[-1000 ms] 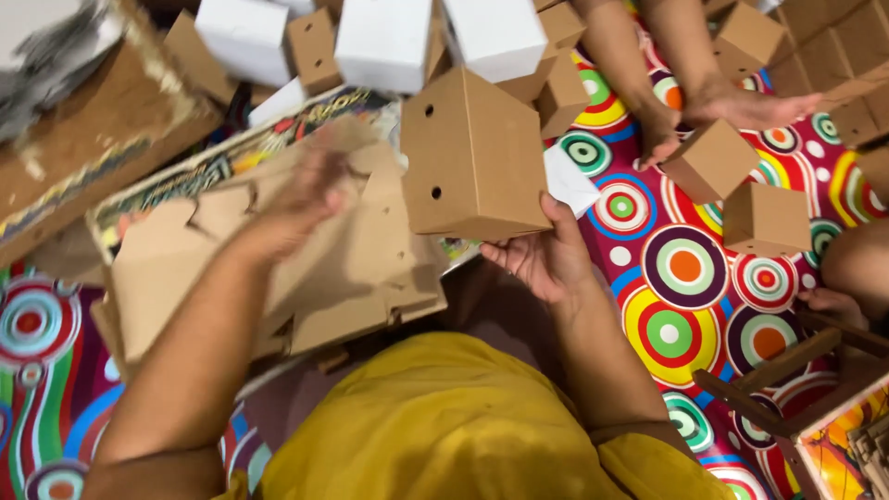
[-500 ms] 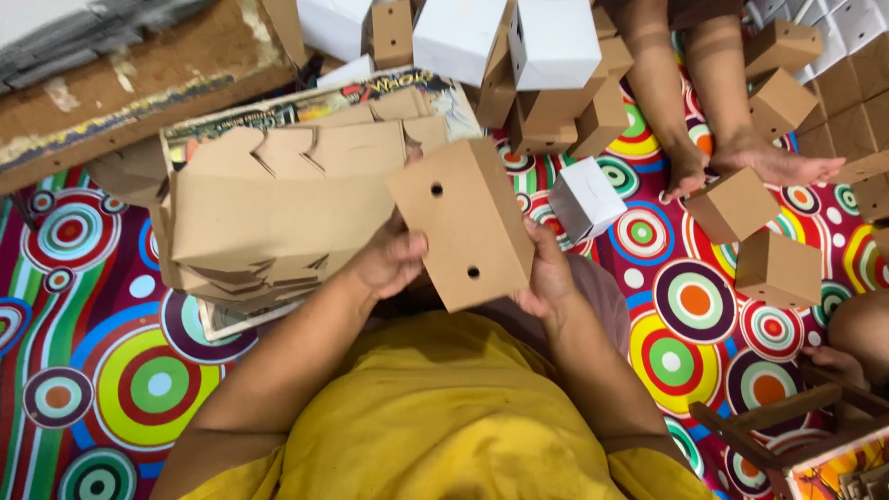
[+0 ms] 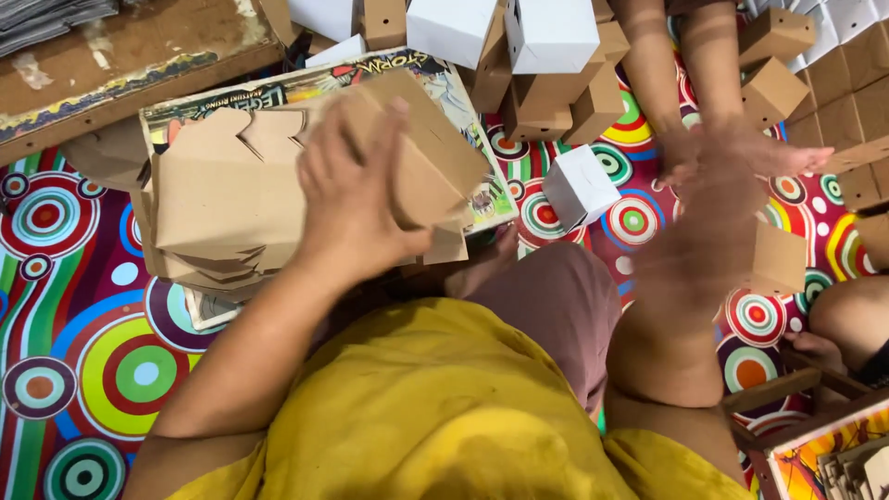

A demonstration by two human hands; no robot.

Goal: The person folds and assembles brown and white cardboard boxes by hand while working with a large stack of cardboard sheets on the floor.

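Now my left hand [image 3: 356, 199] is pressing the folded brown box [image 3: 421, 153] alone above the flat cardboard stack [image 3: 218, 208], since my right hand [image 3: 713, 208], blurred, grip unreadable, is swinging away toward another small box [image 3: 776, 261].

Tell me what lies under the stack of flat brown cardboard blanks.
Under the stack of flat cardboard blanks a printed colourful sheet shows at its top and right edges, lying on the patterned mat. The left hand covers the stack's right part; the middle underneath is hidden.
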